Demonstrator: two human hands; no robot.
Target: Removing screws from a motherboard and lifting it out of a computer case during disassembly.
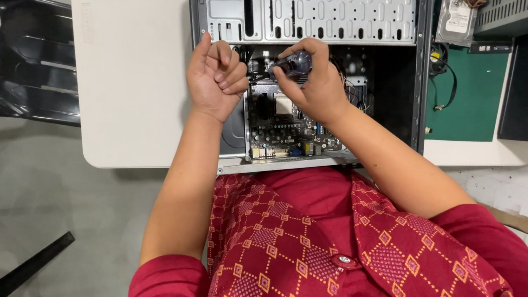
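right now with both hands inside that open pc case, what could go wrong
1. The right hand holds a clear-handled screwdriver upright over the motherboard; a slip could gouge the board.
2. The left hand is curled in a loose fist by the case's metal edge, which could scrape it.
3. Loose wires beside the right hand could snag.

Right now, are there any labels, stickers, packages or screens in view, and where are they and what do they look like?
Label on the hard drive: upper right, at the green mat's top edge; rectangular, white with dark print.
Screens, packages, signs: none visible.
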